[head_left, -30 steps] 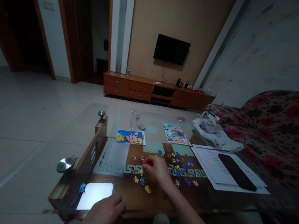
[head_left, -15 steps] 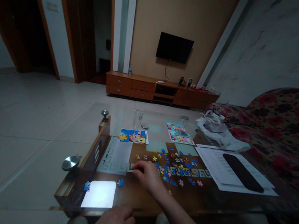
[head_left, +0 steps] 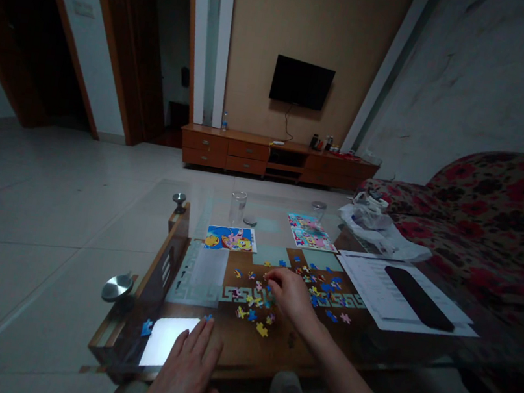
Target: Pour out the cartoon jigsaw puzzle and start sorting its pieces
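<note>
My left hand point(head_left: 190, 364) lies with fingers stretched out over the right edge of a bright white square point(head_left: 166, 342) on the glass table. Its fingertips are at a blue puzzle piece point(head_left: 208, 318), partly covered by them. Another blue puzzle piece point(head_left: 146, 327) sits at the square's upper left corner. My right hand point(head_left: 293, 298) is among the scattered puzzle pieces, thumb and index finger pinched together. Whether a piece is between them I cannot make out. Left of that hand lie several loose pieces, with a yellow puzzle piece point(head_left: 262, 330) nearest me.
Beyond the pieces lie a cartoon picture card point(head_left: 230, 239) and more picture sheets point(head_left: 311, 233). A clear glass point(head_left: 237, 207) stands behind. Papers point(head_left: 375, 292) with a black flat object point(head_left: 418, 299) and a plastic bag point(head_left: 379, 230) are at the right, beside the sofa point(head_left: 487, 204).
My left hand has moved forward from the table's near edge and its fingers have straightened. My right hand has moved right and away from me; several pieces now show where it was.
</note>
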A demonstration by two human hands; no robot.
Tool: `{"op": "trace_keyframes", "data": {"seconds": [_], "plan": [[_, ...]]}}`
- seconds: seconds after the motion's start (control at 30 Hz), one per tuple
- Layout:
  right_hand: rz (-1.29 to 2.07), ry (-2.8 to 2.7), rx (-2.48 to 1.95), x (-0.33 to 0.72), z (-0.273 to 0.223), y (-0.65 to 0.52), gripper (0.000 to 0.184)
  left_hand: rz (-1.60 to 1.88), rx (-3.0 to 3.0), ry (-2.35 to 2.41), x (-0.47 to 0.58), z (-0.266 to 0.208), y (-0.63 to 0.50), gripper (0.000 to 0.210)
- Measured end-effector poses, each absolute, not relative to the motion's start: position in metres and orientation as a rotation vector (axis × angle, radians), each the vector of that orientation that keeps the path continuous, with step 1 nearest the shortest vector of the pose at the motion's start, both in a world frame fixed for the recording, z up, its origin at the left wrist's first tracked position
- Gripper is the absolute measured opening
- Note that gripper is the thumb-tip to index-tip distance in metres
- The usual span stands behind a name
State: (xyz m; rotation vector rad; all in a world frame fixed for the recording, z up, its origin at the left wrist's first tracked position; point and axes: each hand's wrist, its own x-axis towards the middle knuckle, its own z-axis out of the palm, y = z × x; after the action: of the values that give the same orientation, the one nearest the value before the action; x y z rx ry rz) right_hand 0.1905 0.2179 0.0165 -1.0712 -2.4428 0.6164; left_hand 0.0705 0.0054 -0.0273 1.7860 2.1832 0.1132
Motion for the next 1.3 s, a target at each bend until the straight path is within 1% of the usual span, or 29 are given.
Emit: {"op": "trace_keyframes", "data": {"seconds": [0.2, 0.33, 0.47, 0.63, 0.77, 0.87, 0.93, 1.03, 1.13, 1.3], "plan": [[0.486, -2.313, -1.188, 0.226, 0.018, 0.258, 0.025, 0.061, 1.803, 2.208, 0.072, -0.007, 0.006, 0.049], [0.427, -2.23, -1.325, 0.257, 0.015, 0.287, 0.024, -0.008, 1.759, 2.195, 0.065, 0.0, 0.005, 0.046], [0.391, -2.181, -1.463, 0.279, 0.011, 0.3, 0.024, 0.033, 1.824, 2.298, 0.059, -0.013, 0.004, 0.042], [0.423, -2.151, -1.424, 0.289, 0.012, 0.303, 0.023, 0.09, 1.996, 2.294, 0.061, -0.041, 0.016, 0.043], [0.458, -2.105, -1.423, 0.292, 0.014, 0.306, 0.025, 0.254, 2.271, 2.344, 0.068, -0.068, 0.041, 0.053], [0.472, -2.09, -1.397, 0.296, 0.013, 0.308, 0.026, 0.509, 2.361, 2.515, 0.078, -0.082, 0.068, 0.049], [0.492, -2.089, -1.354, 0.297, 0.012, 0.308, 0.027, 0.643, 2.28, 2.674, 0.086, -0.083, 0.09, 0.046], [0.53, -2.052, -1.292, 0.299, 0.013, 0.307, 0.027, 0.653, 2.05, 2.866, 0.098, -0.078, 0.124, 0.055], [0.574, -1.982, -1.258, 0.302, 0.018, 0.306, 0.027, 0.518, 1.922, 2.926, 0.108, -0.075, 0.15, 0.068], [0.647, -1.907, -1.249, 0.315, 0.027, 0.305, 0.029, 0.302, 1.766, 2.917, 0.115, -0.077, 0.168, 0.08]]}}
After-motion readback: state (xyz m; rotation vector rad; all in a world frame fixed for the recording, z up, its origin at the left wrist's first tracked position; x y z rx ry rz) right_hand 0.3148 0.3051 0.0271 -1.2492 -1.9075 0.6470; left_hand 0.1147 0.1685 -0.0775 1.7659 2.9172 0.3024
